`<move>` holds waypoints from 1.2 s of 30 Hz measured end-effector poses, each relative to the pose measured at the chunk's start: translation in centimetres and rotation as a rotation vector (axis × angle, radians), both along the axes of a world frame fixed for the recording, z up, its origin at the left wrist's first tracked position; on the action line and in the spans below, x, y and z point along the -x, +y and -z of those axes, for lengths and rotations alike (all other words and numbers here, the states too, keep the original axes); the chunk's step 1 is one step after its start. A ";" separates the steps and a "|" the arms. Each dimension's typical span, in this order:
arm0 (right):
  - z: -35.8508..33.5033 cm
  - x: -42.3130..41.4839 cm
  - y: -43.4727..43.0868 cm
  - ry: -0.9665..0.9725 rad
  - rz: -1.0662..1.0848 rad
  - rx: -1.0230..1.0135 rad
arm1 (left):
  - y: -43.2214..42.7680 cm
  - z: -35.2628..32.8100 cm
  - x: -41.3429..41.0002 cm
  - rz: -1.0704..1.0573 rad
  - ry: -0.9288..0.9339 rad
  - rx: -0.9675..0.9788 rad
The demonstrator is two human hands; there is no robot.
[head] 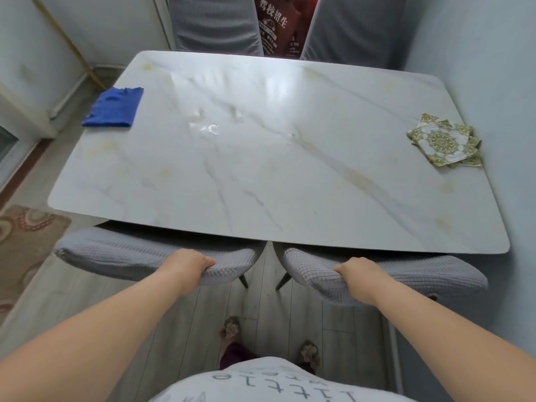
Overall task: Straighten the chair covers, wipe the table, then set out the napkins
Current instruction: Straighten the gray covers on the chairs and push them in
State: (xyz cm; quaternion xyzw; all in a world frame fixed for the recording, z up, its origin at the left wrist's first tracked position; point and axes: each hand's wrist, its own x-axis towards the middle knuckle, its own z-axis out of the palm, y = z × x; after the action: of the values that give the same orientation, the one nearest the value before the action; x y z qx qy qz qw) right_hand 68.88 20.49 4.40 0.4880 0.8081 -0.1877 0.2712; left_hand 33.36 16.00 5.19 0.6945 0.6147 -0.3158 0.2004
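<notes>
Left hand (185, 264): fingers curl over the top edge of the left chair cover (116, 253) and grip it.
Right hand (358, 271): fingers curl over the top edge of the right chair cover (420, 278) and grip it too.
Table (261, 184): white stone top, just past both hands.
Blue cloth (114, 108): on the table, far ahead and left of the left hand.
Napkins (443, 142): a green and white pile on the table, ahead and right of the right hand.
Wet spots (210, 129): on the table, ahead, between the 2 hands.
</notes>
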 end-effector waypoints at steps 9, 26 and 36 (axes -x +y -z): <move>-1.3 2.2 -0.4 -0.133 0.019 0.099 | 0.2 -0.6 0.9 0.097 -0.017 0.052; -6.5 18.5 5.0 0.198 -0.062 -0.022 | 2.9 -7.0 6.2 -0.273 -0.418 -0.090; -10.4 29.2 9.2 0.389 -0.233 0.001 | -0.8 -10.4 14.0 -0.641 -0.321 -0.225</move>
State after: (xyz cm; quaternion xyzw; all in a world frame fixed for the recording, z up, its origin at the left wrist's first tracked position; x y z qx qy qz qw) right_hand 39.71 29.66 14.81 0.3457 0.8961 -0.2460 0.1303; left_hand 19.32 15.21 15.59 0.5252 0.7925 -0.0546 0.3053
